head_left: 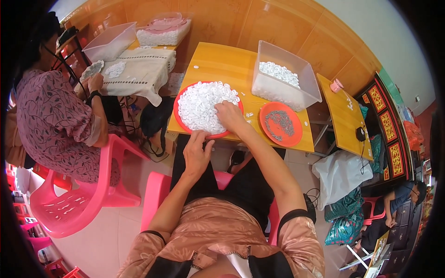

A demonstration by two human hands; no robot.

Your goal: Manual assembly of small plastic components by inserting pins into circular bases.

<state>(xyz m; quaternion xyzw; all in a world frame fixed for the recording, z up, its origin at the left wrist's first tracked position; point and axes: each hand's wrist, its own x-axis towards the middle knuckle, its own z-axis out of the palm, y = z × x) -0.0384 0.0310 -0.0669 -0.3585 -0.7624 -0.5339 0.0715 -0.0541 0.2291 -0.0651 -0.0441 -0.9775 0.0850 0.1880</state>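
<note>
A round red tray (176,114) heaped with small white plastic pieces (201,104) sits at the front edge of the yellow table (218,55). My right hand (229,116) reaches into the right side of the heap, fingers bent together with their tips among the pieces. What it pinches is too small to make out. Just in front of the tray's near rim is my left hand (198,150), its fingers curled; anything held there is hidden. To the right of my right hand lies an orange-red plate (293,136) with small grey metal pieces (280,123).
A clear plastic bin (282,90) of white pieces stands at the table's back right. Another person (60,116) works at a cloth-covered table (139,74) on the left, near a pink chair (88,199). White and green bags (340,178) lie on the right.
</note>
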